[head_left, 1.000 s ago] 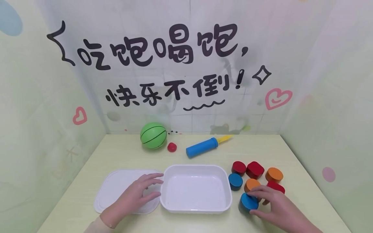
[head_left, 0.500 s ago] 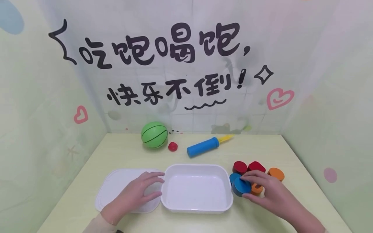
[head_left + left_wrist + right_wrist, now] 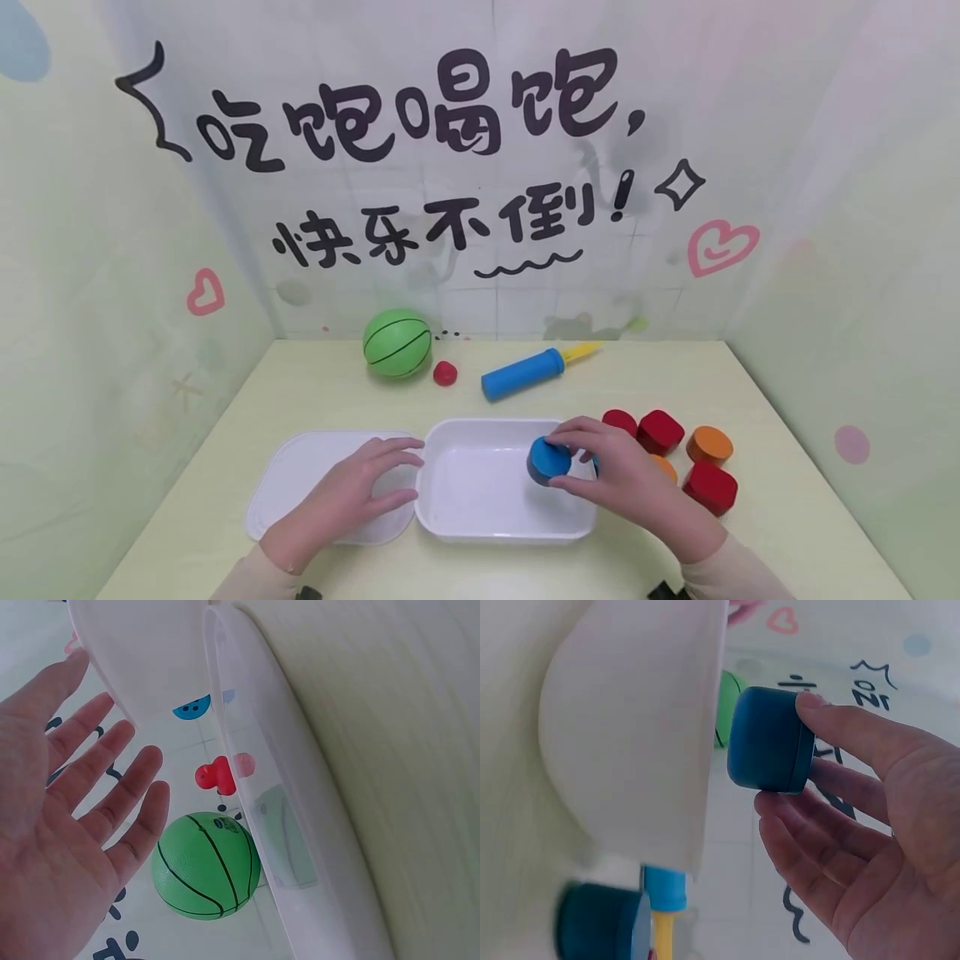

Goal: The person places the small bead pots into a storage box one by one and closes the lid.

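Between thumb and fingers, my right hand pinches a blue round block over the right part of a white rectangular container. In the right wrist view this block shows beside the container's rim, on its open side. My left hand, fingers spread and nearly straight, has its fingertips at the container's left rim, above a flat white lid. The left wrist view shows the left palm with nothing in it. Another blue block stands on the table, mostly hidden by my right hand in the head view.
Right of the container stand red blocks and orange blocks, some partly behind my right hand. Toward the back wall lie a green ball, a small red object and a blue pump with a yellow end.
My right hand has lifted the blue block from the right of the container and carried it left over the container. The left hand has stayed almost still at the left rim.
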Demonstrator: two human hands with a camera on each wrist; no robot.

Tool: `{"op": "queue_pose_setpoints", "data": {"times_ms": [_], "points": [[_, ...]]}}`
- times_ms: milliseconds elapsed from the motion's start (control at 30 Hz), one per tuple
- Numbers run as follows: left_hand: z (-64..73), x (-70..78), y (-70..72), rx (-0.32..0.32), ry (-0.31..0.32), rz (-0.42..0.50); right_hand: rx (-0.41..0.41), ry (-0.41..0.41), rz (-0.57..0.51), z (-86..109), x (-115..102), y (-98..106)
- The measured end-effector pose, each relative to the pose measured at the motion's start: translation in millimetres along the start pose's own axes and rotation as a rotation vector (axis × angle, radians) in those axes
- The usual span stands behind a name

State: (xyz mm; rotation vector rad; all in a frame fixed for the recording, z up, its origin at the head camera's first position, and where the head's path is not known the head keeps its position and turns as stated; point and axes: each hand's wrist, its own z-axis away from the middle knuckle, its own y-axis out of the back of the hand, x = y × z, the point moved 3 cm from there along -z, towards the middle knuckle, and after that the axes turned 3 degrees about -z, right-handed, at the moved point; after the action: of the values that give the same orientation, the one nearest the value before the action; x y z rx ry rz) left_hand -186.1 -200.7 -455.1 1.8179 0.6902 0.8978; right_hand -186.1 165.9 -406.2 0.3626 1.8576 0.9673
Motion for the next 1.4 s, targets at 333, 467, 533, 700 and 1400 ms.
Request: {"op": "queue_pose_setpoints", "data": {"times_ms": [333, 467, 533, 700, 1400], "points": [[-1.3, -0.6, 0.5, 0.010, -0.011, 0.006, -0.178, -0.050, -0.033, -43.6, -15, -43], [-1.6, -1.1, 0.9, -0.006, 0.007, 0.016, -0.193, -0.085, -0.017, -56.7, -23, -58], [-2.1, -1.0, 1.6, -0.018, 0.017, 0.017, -0.198, -0.115, -0.023, -62.7, -27, -64], [-4.4, 0.8, 4.6, -0.031, 0.027, 0.019, -0.214, -0.173, -0.028, -75.9, -38, -77], [-7.2, -1.2, 9.4, -0.033, 0.017, 0.008, -0.193, -0.229, 0.100, -108.8, -48, -109]]}}
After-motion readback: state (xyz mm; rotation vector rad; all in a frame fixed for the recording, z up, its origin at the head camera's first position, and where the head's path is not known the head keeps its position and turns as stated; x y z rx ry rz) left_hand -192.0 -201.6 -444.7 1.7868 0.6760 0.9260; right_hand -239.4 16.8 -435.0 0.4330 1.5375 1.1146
